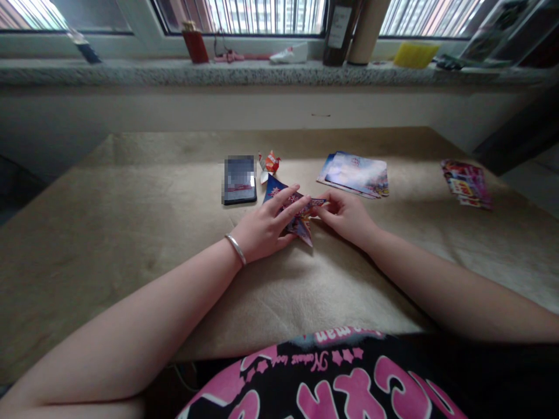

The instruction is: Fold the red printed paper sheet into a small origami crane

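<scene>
A piece of folded patterned paper (301, 226), blue and pink with pointed corners, is between my hands over the middle of the table. My left hand (266, 224), a silver bangle at its wrist, holds it with two fingers stretched across the top and the thumb at the near edge. At the paper's right corner, my right hand (345, 214) pinches with thumb and forefinger; its other fingers are curled. Just beyond the paper sits a small red and white origami bird (271, 163). My fingers cover part of the paper's folds.
Left of the bird lies a dark phone-like device (239, 180), its screen blurred. A stack of printed sheets (356, 173) rests beyond my right hand. Colourful cards (466, 183) lie far right on the table (131, 233). Bottles and small items line the stone windowsill (144, 73).
</scene>
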Action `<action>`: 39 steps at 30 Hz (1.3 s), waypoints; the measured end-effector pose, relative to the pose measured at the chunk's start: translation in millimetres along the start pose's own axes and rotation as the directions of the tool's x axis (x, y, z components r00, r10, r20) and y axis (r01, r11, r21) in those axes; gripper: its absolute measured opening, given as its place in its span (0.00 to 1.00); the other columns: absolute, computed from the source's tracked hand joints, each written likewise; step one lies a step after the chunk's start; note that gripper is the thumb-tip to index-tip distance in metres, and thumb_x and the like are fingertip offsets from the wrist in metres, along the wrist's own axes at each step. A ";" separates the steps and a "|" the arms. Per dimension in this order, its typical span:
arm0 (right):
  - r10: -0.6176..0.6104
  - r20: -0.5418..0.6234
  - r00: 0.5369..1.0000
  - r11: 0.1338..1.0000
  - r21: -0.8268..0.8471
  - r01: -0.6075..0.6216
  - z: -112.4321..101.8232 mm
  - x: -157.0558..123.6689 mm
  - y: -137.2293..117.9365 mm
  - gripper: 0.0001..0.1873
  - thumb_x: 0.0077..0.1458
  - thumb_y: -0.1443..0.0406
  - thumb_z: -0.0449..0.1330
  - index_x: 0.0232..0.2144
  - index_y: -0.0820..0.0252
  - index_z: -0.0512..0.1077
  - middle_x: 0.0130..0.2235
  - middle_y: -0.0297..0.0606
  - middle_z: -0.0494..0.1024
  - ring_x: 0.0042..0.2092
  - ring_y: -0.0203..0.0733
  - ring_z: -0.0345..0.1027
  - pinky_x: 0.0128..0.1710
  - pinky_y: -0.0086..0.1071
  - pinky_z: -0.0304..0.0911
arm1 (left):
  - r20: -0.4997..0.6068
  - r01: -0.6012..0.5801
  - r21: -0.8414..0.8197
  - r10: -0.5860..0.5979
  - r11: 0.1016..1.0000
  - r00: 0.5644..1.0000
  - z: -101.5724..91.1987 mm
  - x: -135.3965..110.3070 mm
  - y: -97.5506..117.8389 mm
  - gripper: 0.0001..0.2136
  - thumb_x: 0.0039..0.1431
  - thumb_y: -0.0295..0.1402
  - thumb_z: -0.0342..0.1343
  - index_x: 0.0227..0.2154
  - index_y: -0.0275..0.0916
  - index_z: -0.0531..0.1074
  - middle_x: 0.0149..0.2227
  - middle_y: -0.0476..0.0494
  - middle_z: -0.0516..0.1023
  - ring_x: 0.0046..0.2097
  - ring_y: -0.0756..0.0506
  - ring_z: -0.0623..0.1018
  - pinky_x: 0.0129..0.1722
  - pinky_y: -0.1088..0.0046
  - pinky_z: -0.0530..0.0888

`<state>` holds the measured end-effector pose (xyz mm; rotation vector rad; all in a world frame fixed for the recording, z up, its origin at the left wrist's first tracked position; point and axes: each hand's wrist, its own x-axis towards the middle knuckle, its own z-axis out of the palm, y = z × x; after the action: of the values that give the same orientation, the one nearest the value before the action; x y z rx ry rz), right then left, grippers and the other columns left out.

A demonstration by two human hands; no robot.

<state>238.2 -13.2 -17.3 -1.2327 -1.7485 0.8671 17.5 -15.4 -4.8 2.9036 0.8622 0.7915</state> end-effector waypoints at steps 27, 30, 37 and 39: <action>-0.141 -0.035 0.989 0.984 0.103 0.144 6.1 -6.6 -19.2 0.12 0.50 0.56 0.61 0.29 0.59 0.71 0.37 0.40 0.77 0.36 0.39 0.71 0.35 0.33 0.70 | -0.262 0.006 0.065 0.011 0.998 0.965 -5.8 5.4 -0.2 0.03 0.56 0.30 0.54 0.33 0.42 0.68 0.55 0.43 0.67 0.57 0.42 0.66 0.55 0.55 0.66; -0.198 -0.013 0.980 0.975 0.096 0.198 6.5 -10.8 -24.8 0.10 0.51 0.58 0.60 0.28 0.59 0.71 0.37 0.40 0.77 0.38 0.39 0.71 0.35 0.33 0.69 | -0.237 0.005 0.075 0.013 0.997 0.971 -7.6 6.4 0.3 0.02 0.57 0.31 0.52 0.34 0.41 0.67 0.54 0.43 0.69 0.57 0.42 0.66 0.58 0.54 0.63; -0.265 0.007 0.964 0.963 0.042 0.265 6.0 -14.3 -29.1 0.06 0.54 0.62 0.57 0.30 0.58 0.70 0.38 0.39 0.78 0.39 0.39 0.71 0.34 0.32 0.68 | -0.269 -0.002 0.088 0.025 0.996 0.963 -7.8 6.0 1.3 0.01 0.58 0.31 0.52 0.33 0.42 0.67 0.38 0.51 0.77 0.48 0.47 0.74 0.62 0.54 0.56; -0.295 0.023 0.955 0.956 0.017 0.294 4.4 -14.6 -30.8 0.05 0.54 0.63 0.56 0.30 0.57 0.70 0.39 0.40 0.77 0.40 0.39 0.71 0.34 0.32 0.68 | -0.284 0.002 0.064 0.016 0.998 0.959 -7.2 5.7 1.5 0.01 0.59 0.31 0.52 0.32 0.41 0.67 0.36 0.51 0.77 0.45 0.49 0.75 0.62 0.55 0.56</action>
<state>224.8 -36.3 4.3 -0.9227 -1.8838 0.7195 19.0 -14.7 4.4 2.8918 0.9113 1.2270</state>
